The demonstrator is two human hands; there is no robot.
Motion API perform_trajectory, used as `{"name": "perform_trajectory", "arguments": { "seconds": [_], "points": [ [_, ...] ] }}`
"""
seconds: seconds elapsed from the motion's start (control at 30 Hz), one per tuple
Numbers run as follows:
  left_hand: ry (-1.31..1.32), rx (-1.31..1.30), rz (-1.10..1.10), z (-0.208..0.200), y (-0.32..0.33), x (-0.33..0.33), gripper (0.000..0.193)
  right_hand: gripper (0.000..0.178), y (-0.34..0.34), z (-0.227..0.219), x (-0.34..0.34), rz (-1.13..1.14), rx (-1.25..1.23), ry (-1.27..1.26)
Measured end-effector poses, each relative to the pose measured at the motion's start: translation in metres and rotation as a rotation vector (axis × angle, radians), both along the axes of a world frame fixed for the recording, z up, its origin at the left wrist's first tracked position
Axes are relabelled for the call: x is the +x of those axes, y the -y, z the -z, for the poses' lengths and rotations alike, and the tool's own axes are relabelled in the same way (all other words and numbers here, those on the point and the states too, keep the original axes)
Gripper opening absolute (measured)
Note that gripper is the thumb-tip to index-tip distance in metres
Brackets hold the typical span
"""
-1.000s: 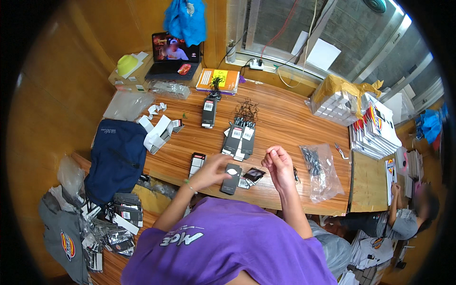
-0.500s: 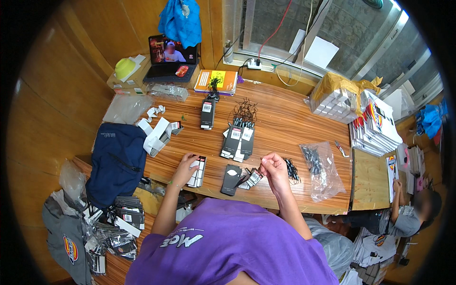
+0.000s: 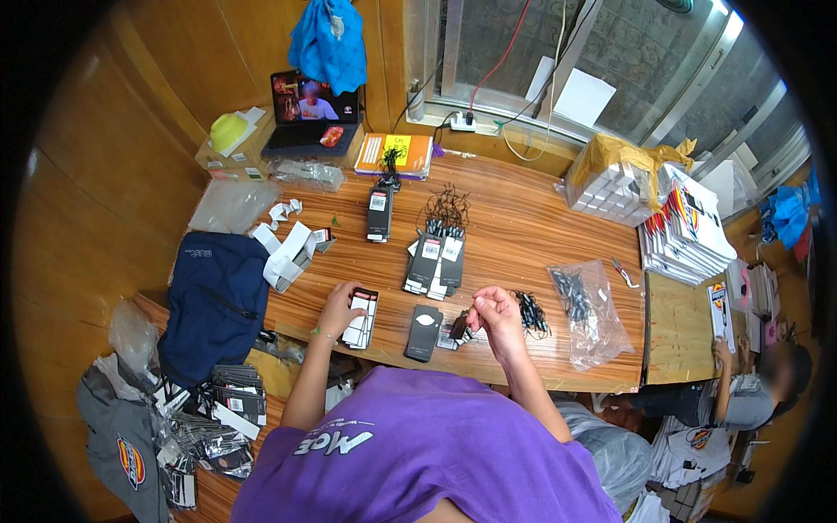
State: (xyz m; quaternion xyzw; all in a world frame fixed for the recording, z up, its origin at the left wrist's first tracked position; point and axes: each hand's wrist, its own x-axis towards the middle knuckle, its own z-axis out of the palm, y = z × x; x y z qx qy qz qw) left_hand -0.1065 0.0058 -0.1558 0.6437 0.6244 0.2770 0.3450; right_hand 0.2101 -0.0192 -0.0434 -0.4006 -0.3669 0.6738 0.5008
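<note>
My left hand [image 3: 340, 310] is closed on the side of a small stack of black-and-white hang tags [image 3: 360, 324] near the table's front edge. My right hand [image 3: 499, 315] is raised in a pinch, with a small dark brown tag [image 3: 459, 328] hanging just left of the fingertips; any thread between them is too fine to see. Below that lie some small white labels [image 3: 446, 341]. A black hang tag with a white oval [image 3: 424, 331] lies between my hands. Right of my right hand is a bunch of black strings [image 3: 532, 315].
Beyond my hands lie strung black hang tags [image 3: 433, 266] and a smaller bundle [image 3: 378, 213]. A clear bag of black strings [image 3: 588, 314] and pliers [image 3: 625, 273] are at the right. A navy bag [image 3: 216, 301] lies left. A laptop [image 3: 314, 109] stands behind. Another person [image 3: 750, 392] works far right.
My right hand has shifted slightly left and down, and the dark piece beside its fingertips has turned. My left hand stays by its stack. The other person's arm has moved down.
</note>
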Motion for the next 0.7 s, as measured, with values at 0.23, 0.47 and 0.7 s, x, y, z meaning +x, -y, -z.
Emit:
{"name": "perform_trajectory", "arguments": {
  "seconds": [0.23, 0.47, 0.7],
  "points": [
    [0.057, 0.026, -0.025, -0.014, 0.008, 0.016, 0.052, 0.008, 0.004, 0.026, -0.014, 0.061, 0.156, 0.348],
    [-0.108, 0.161, -0.04, -0.01, 0.012, 0.016, 0.049, 0.021, 0.011, 0.032, -0.013, -0.097, 0.182, 0.273],
    [0.327, 0.024, -0.12, -0.013, 0.015, 0.021, 0.028, 0.016, 0.016, 0.01, -0.021, -0.17, 0.126, 0.154]
  ]
}}
